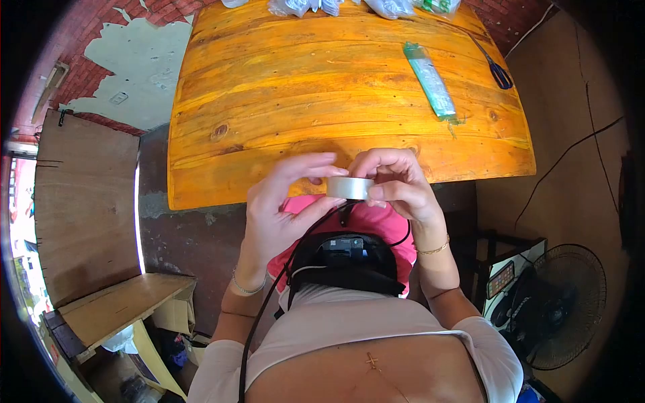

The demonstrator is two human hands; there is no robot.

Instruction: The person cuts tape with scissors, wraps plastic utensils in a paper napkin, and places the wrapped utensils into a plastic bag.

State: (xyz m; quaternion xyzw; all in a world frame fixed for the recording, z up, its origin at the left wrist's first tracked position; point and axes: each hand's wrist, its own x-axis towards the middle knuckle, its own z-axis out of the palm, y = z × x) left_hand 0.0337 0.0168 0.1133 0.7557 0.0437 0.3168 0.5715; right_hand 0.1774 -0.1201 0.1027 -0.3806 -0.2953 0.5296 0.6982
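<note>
Wooden table (289, 101) up front, green-wrapped packet (432, 84) and scissors (496, 68) on it (neither being touched). Silvery roll (349, 189), tape by its look, sits between both hands above the lap: right hand (406, 185) pinches it, left hand (282, 201) arched wide, thumb and fingertip gripping. No loose strip visible; probably barely begun.

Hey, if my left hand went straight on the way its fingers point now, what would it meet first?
Your left hand would first meet the silvery roll, directly ahead and perhaps already touching. Your right hand likely comes next, though depth is hard to judge.
</note>
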